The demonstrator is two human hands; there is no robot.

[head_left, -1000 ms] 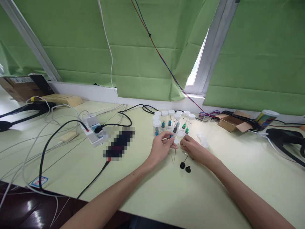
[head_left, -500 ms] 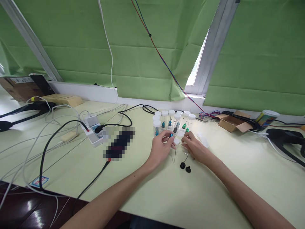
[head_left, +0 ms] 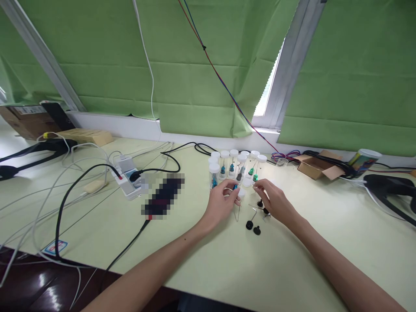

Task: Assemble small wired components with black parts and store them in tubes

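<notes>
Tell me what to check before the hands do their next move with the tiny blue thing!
1. Left hand has the tiny blue piece at its fingertips: ok.
2. Right hand holds something: cannot tell; its fingertips pinch near the vials, too small to see.
3. Capped vials stand upright behind the hands: ok.
4. Loose black pieces lie clear of both hands on the table: ok.
5. Thin wire pins lie flat under the hands: cannot tell, partly hidden.
6. Black cable stays away from the working spot: ok.
</notes>
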